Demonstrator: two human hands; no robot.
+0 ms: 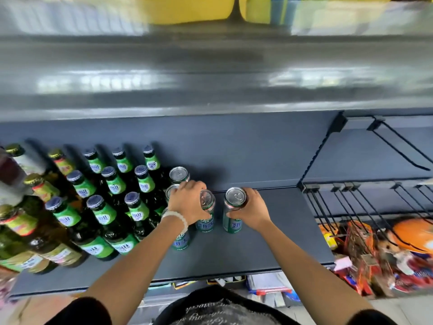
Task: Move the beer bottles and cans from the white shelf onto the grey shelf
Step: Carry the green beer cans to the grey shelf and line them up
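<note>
Seemingly upright, one green can per hand, on grey shelf

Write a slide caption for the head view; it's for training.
Both hands set green beer cans on the grey shelf.

Black wire display hooks jut from the dark panel at the right. Below the hooks hang orange packaged goods, blurred. Left of those packages, under the hooks' level, lie stacked papers and packets. Far above the hooks, yellow containers sit blurred along the top edge.
</note>
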